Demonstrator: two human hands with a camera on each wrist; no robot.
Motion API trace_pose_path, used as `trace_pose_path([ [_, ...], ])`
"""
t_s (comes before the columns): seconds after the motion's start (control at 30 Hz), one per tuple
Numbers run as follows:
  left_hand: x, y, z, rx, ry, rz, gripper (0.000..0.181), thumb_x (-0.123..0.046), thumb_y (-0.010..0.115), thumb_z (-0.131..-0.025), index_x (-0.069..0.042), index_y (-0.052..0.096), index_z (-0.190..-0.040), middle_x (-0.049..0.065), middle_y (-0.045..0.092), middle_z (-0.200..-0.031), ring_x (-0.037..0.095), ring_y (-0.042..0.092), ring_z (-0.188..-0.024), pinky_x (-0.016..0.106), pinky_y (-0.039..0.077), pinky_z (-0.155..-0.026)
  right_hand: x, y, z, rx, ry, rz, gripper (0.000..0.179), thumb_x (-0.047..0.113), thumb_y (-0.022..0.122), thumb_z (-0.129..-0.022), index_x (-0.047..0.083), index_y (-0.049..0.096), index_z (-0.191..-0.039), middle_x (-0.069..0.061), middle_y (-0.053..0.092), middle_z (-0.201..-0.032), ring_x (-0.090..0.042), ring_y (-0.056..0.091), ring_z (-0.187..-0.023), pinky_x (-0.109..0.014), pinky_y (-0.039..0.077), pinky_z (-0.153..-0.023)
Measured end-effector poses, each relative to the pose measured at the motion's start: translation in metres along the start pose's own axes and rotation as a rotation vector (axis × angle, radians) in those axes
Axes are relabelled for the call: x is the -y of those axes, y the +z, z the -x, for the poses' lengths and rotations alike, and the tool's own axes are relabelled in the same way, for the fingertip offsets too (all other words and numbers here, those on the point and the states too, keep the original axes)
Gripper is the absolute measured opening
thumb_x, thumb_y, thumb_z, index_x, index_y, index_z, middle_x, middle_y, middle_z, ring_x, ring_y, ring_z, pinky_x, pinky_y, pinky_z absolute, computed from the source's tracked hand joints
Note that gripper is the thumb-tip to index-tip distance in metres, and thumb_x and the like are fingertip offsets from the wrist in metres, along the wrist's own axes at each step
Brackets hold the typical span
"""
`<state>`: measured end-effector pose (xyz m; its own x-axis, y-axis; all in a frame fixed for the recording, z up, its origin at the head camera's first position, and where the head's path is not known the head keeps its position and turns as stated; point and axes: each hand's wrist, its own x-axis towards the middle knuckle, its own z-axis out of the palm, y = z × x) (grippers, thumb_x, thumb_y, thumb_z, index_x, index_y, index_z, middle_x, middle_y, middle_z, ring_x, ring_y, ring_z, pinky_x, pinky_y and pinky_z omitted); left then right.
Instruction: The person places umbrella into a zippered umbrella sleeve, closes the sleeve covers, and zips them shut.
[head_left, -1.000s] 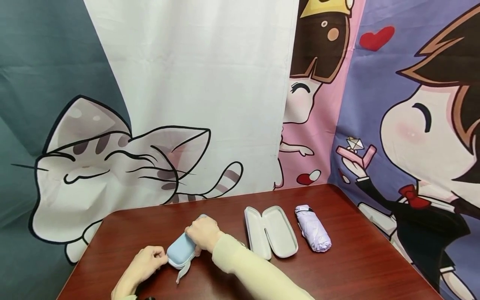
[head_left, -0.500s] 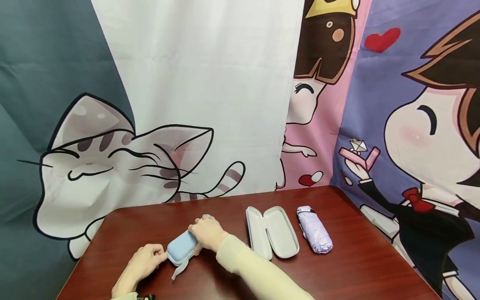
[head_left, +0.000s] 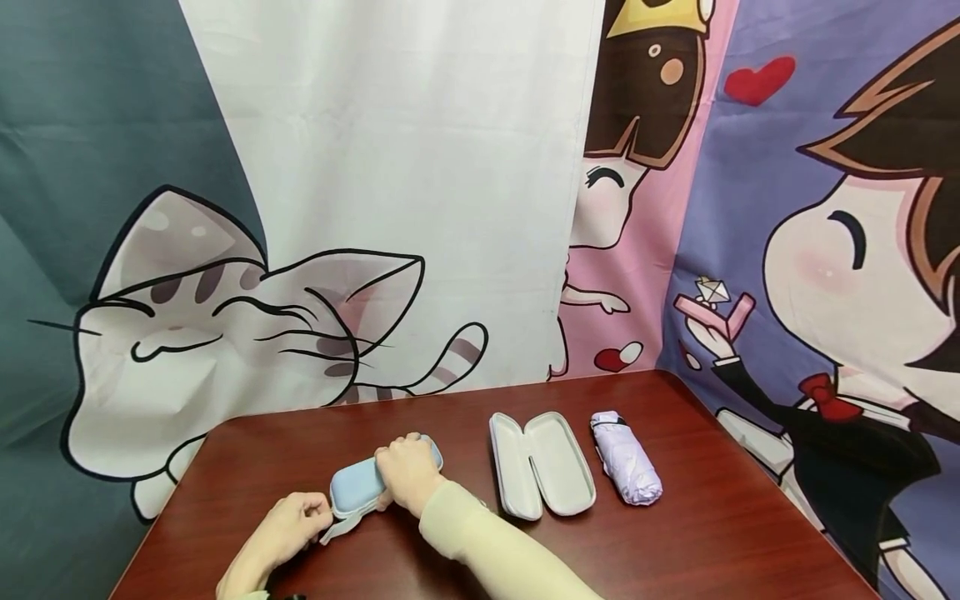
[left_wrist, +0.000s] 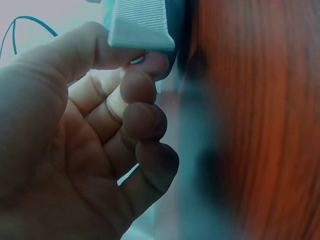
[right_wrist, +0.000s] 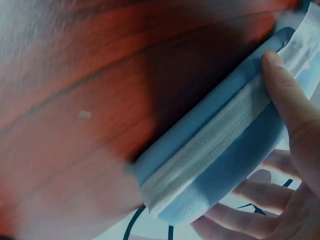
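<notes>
A light blue zip case (head_left: 356, 487) lies at a slant on the table, left of the middle. My right hand (head_left: 408, 475) grips it across the top near its far end. In the right wrist view the thumb (right_wrist: 285, 87) presses on the side by the pale zip (right_wrist: 210, 145). At the near left end my left hand (head_left: 288, 529) pinches the zipper pull (left_wrist: 136, 60) between thumb and forefinger, the pull mostly hidden by the fingertips. A pale ribbed strap (left_wrist: 142, 25) sticks out from the case just above those fingertips. The zip looks closed along the visible side.
Right of the hands, a hinged hard case (head_left: 558, 467) with light grey lining lies spread open. Beyond it rests a folded lilac umbrella (head_left: 626, 458). The reddish-brown table (head_left: 712, 533) ends at a printed cloth backdrop (head_left: 420, 150).
The blue case has swung round, its far end moving right and nearer, so it lies more sideways. My right hand turned with it, while my left hand stays at the near end.
</notes>
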<state>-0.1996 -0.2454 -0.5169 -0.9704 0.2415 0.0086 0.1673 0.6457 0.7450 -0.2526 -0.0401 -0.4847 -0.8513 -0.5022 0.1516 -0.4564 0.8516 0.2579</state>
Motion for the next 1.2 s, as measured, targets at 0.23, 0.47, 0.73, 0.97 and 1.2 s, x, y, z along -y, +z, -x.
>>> trace_pose_path([
  [0.23, -0.002, 0.001, 0.000, 0.028, 0.008, 0.033, 0.012, -0.006, 0.062, -0.079, -0.009, 0.060, -0.068, -0.001, 0.053, -0.054, 0.009, 0.047, -0.046, 0.026, 0.041, -0.045, 0.007, 0.004, -0.001, -0.018, 0.065, 0.039, 0.070, 0.077, 0.078, -0.050, 0.028, 0.071, -0.100, 0.003, 0.069, -0.091, -0.025, 0.059, -0.078, -0.042, 0.049, -0.060],
  [0.47, -0.005, 0.003, -0.002, 0.044, 0.023, 0.029, 0.013, -0.006, 0.061, -0.079, -0.009, 0.059, -0.067, -0.002, 0.053, -0.053, 0.010, 0.050, -0.046, 0.026, 0.042, -0.044, 0.015, 0.007, -0.001, -0.056, 0.127, 0.077, 0.072, 0.077, 0.077, -0.046, 0.029, 0.073, -0.098, 0.004, 0.071, -0.088, -0.028, 0.061, -0.078, -0.041, 0.048, -0.056],
  [0.73, -0.010, 0.007, -0.003, 0.060, 0.037, 0.035, 0.014, -0.004, 0.059, -0.083, -0.008, 0.060, -0.069, 0.000, 0.055, -0.055, 0.012, 0.053, -0.048, 0.027, 0.045, -0.045, 0.018, 0.008, 0.000, -0.076, 0.145, 0.127, 0.074, 0.079, 0.074, -0.046, 0.026, 0.074, -0.098, 0.002, 0.071, -0.088, -0.032, 0.064, -0.083, -0.041, 0.048, -0.057],
  [0.97, -0.009, 0.008, -0.006, 0.061, 0.023, 0.056, 0.014, -0.004, 0.060, -0.082, -0.009, 0.061, -0.069, 0.000, 0.056, -0.056, 0.014, 0.054, -0.047, 0.028, 0.046, -0.046, 0.003, 0.004, 0.006, -0.064, 0.111, 0.003, 0.076, 0.078, 0.074, -0.051, 0.027, 0.061, -0.105, 0.000, 0.065, -0.090, -0.024, 0.055, -0.085, -0.041, 0.044, -0.066],
  [1.2, -0.007, 0.008, -0.005, 0.060, 0.015, 0.045, 0.013, -0.004, 0.060, -0.083, -0.008, 0.060, -0.070, 0.001, 0.056, -0.057, 0.015, 0.054, -0.048, 0.029, 0.046, -0.047, -0.026, 0.014, 0.005, 0.006, -0.089, -0.343, 0.064, 0.060, 0.084, -0.063, 0.031, 0.050, -0.109, 0.005, 0.050, -0.099, -0.015, 0.044, -0.094, -0.043, 0.035, -0.082],
])
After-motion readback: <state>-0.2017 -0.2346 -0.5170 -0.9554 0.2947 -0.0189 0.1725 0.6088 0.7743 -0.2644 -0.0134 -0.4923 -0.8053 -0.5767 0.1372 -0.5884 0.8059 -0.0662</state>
